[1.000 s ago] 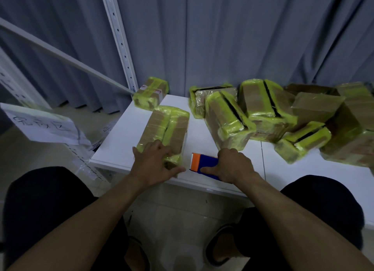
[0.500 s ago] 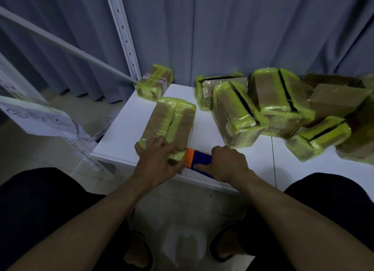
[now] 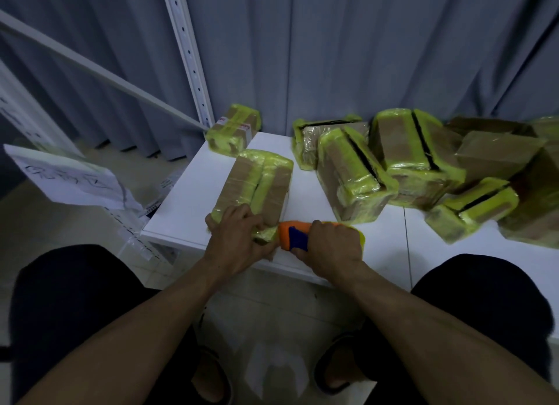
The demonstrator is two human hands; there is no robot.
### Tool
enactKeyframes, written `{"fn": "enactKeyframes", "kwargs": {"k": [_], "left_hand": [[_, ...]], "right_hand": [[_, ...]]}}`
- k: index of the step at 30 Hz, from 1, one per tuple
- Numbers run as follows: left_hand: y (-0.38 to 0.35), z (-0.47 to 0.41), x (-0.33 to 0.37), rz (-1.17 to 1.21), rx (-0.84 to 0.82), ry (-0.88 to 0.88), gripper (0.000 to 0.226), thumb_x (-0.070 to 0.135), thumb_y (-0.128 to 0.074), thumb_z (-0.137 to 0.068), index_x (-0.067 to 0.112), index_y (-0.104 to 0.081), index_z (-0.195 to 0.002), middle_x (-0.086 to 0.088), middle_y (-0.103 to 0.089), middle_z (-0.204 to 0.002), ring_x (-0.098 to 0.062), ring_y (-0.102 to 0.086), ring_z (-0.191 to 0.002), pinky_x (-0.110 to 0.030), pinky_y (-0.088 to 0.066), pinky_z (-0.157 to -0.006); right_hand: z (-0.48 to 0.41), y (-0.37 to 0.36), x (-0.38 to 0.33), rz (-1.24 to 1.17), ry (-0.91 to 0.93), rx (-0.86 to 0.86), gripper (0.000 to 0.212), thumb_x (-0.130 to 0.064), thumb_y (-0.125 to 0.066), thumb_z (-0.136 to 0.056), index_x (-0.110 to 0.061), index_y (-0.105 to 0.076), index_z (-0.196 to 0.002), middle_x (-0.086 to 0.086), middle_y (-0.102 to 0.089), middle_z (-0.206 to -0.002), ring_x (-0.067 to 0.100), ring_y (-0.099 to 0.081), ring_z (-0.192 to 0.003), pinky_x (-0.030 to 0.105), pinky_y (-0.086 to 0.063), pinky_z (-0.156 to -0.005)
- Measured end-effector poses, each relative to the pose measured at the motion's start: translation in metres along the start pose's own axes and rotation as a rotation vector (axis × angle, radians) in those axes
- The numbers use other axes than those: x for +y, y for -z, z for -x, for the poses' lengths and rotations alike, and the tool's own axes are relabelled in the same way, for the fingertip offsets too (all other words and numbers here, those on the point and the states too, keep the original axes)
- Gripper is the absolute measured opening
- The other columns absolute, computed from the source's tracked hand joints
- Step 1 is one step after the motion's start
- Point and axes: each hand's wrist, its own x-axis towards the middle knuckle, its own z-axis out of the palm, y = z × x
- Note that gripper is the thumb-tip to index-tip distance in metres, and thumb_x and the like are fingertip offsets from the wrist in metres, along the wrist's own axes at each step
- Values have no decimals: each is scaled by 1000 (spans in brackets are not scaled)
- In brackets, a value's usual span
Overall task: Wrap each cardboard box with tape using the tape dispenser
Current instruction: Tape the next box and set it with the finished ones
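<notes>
Left hand (image 3: 234, 242) presses the cardboard box (image 3: 257, 186), fingers curled over its near end. Right hand (image 3: 331, 247) grips the tape dispenser (image 3: 292, 238) beside that box.

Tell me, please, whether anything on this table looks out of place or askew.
Yes. The small taped box sits largely past the table's far left corner and seems to overhang it. On the right, the wrapped boxes lie in a jumbled heap, several tilted against each other.
</notes>
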Motion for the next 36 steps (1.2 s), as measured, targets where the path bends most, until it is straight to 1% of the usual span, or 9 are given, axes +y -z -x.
{"fn": "enactKeyframes", "kwargs": {"k": [4, 8, 15, 19, 24, 27, 30, 32, 36], "left_hand": [[2, -1, -1, -62, -21, 41, 38, 63, -74, -63, 36, -65, -88, 14, -40, -90, -21, -53, -100, -61, -34, -93], [4, 0, -6, -147, -80, 90, 42, 58, -65, -67, 35, -59, -102, 8, -48, -100, -23, -50, -111, -82, -16, -100], [7, 5, -28, -115, -7, 80, 42, 46, -68, -82, 24, -63, -117, -6, -56, -127, -33, -49, -119, -48, -47, -96], [14, 10, -21, -53, -94, 137, 29, 32, -59, -93, 14, -63, -116, -8, -53, -128, -31, -42, -127, -51, -52, -90], [30, 13, -36, -40, -256, 7, 53, 6, -53, -98, 9, -40, -149, -13, -29, -160, -32, -17, -150, -43, -18, -120], [36, 10, -41, -384, -294, 36, 68, 1, -45, -96, 15, -18, -157, -4, -3, -167, -33, 8, -152, -58, 0, -119], [32, 7, -45, -422, -270, 178, 71, 12, -40, -97, 13, -3, -157, -5, 18, -165, -36, 27, -147, -68, 7, -114], [25, 4, -53, -323, -202, 219, 76, 18, -46, -94, 12, -6, -158, -5, 16, -165, -38, 25, -147, -67, 5, -116], [19, -13, -22, -66, -133, -20, 77, 26, -54, -87, 28, -20, -156, -1, -9, -166, -32, 0, -152, -59, -5, -120]], "right_hand": [[1, 5, 6, 10, -13, 30, 61, -74, -52, -92, -17, -57, -114, 0, -67, -107, 21, -68, -95, 32, -36, -66], [5, 8, 21, -138, -143, -51, 62, -75, -54, -89, -17, -58, -110, 3, -67, -105, 26, -67, -97, 33, -43, -71], [14, 14, 32, -442, -237, 5, 62, -81, -59, -81, -20, -51, -87, -2, -57, -82, 22, -61, -75, 33, -52, -69], [15, 23, 31, -580, -209, 59, 64, -84, -59, -78, -20, -57, -83, -2, -64, -79, 17, -64, -70, 37, -59, -67], [15, 35, 32, -769, -219, 131, 61, -82, -63, -77, -21, -62, -78, -3, -65, -70, 14, -65, -64, 36, -57, -64], [16, 35, 30, -744, -212, 141, 63, -84, -62, -75, -21, -61, -77, -4, -65, -68, 13, -65, -62, 35, -57, -61], [20, 33, 27, -730, -220, 110, 65, -87, -61, -72, -21, -61, -76, -3, -65, -67, 14, -66, -61, 34, -57, -60], [20, 33, 28, -789, -237, 130, 67, -86, -62, -71, -19, -59, -70, -2, -62, -62, 15, -64, -57, 33, -52, -56], [17, 33, 38, -842, -312, 160, 62, -79, -64, -78, -17, -62, -72, -1, -65, -65, 15, -65, -61, 30, -45, -55]]}}
